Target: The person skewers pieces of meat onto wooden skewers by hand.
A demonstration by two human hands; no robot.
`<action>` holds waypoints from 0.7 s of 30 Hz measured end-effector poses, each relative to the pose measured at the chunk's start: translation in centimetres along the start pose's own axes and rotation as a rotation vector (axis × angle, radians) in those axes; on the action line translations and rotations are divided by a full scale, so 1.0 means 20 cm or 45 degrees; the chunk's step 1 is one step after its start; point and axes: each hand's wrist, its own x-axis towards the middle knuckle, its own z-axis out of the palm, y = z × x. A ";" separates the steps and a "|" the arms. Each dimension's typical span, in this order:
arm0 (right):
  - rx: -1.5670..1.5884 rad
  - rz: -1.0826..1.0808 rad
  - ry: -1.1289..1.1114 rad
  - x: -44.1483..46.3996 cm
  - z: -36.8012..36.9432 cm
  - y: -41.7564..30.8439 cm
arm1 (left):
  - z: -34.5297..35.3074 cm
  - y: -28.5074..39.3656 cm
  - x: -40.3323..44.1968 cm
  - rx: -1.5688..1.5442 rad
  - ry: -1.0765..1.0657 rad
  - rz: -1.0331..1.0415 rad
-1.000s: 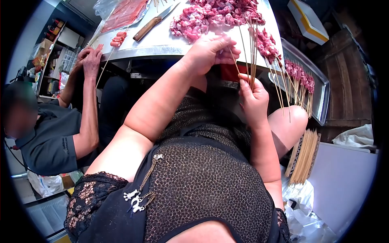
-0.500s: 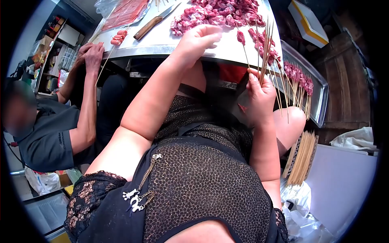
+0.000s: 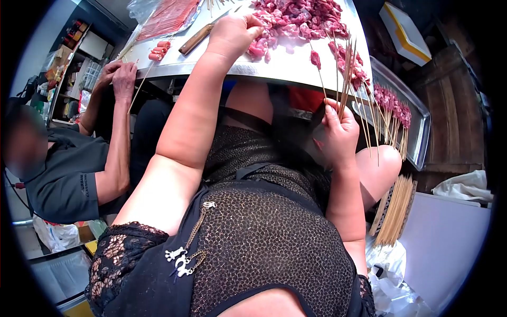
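My left hand is over the white table, its fingers curled together at the left edge of a heap of raw meat pieces. What is between those fingertips, if anything, is hidden. Several thin bamboo skewers are gripped upright in my right hand, below the table's front edge. One skewer leans left from that grip, with a single meat chunk near its tip. Behind the skewers, more meat lies along the table's right side.
Loaded meat skewers rest on a metal tray at right. Bare skewers fill a box beside my leg. A wooden-handled knife and red rolls lie on the table. At left, a co-worker's hands are at the table edge.
My left hand has shifted left and its outstretched fingers have curled in at the meat heap. My right hand keeps hold of the skewers. The whole view has shifted slightly.
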 end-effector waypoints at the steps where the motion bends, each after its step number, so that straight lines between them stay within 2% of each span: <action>1: -0.010 -0.012 -0.002 0.00 0.00 0.01 | -0.02 0.03 -0.02 -0.020 -0.076 -0.067; 2: -0.019 -0.022 -0.003 0.00 0.01 0.01 | -0.03 0.02 -0.03 -0.016 -0.076 -0.067; 5: -0.004 -0.013 -0.012 0.00 0.00 0.02 | -0.06 0.06 -0.10 0.479 -0.341 0.224; 8: 0.009 0.018 0.008 -0.01 0.01 0.00 | -0.04 0.02 -0.13 0.407 -0.107 0.268; 10: 0.026 0.025 -0.004 -0.01 0.02 0.01 | -0.05 0.03 -0.11 0.073 -0.018 0.177; 11: 0.034 0.032 -0.028 -0.01 0.02 0.01 | -0.04 0.02 -0.09 -0.221 -0.017 0.066; 12: 0.032 0.034 -0.036 -0.01 0.03 0.02 | -0.04 0.02 -0.08 -0.688 -0.079 -0.007; 14: 0.029 0.042 -0.065 -0.01 0.04 0.02 | -0.01 0.03 -0.04 -1.225 -0.107 -0.260; 16: 0.047 0.070 -0.085 -0.01 0.05 0.01 | 0.05 0.03 -0.02 -1.472 -0.135 -0.337; 19: 0.071 0.065 -0.101 -0.02 0.06 0.02 | 0.15 0.07 -0.06 -1.601 -0.185 -0.316; 21: 0.029 0.045 -0.113 -0.03 0.07 0.00 | 0.21 0.10 -0.08 -1.768 -0.236 -0.395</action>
